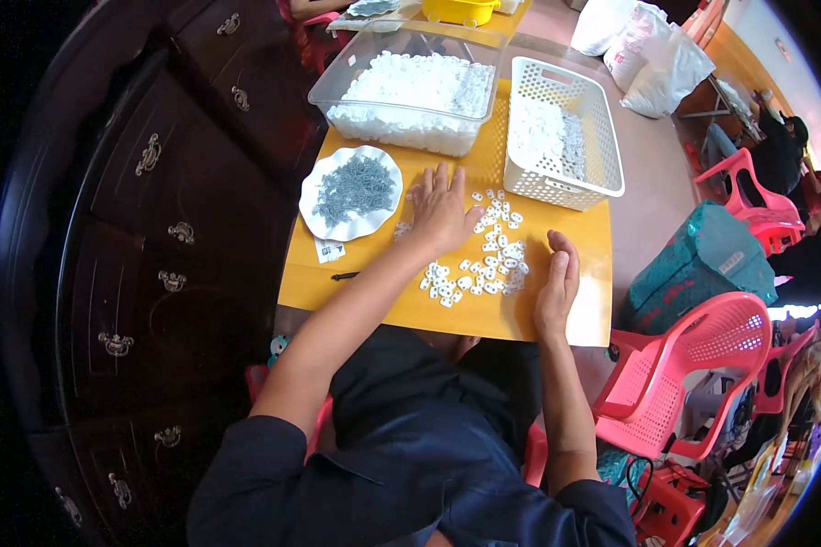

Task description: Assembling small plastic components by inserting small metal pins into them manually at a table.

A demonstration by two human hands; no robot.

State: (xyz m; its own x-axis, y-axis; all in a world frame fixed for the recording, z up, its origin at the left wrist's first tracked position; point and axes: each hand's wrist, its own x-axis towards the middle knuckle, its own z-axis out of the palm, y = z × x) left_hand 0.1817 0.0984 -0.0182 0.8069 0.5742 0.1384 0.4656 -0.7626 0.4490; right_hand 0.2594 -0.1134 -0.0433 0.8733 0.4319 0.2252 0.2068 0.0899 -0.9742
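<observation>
Right hand [556, 287] beside loose white pieces [483, 260]; clear tub [410, 87], basket [564, 132] of more.

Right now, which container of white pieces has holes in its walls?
The white basket on the right has latticed walls; the clear tub beside it has solid ones.

Small white plastic pieces [483, 260] lie loose on the yellow table [447, 314], flat and scattered in a band running from near the white basket down toward the front edge; most crowd together, some touching, a few strays apart; the left hand [442, 211] rests flat at their left edge; the right hand [556, 284] stands edge-on just beside them.
</observation>
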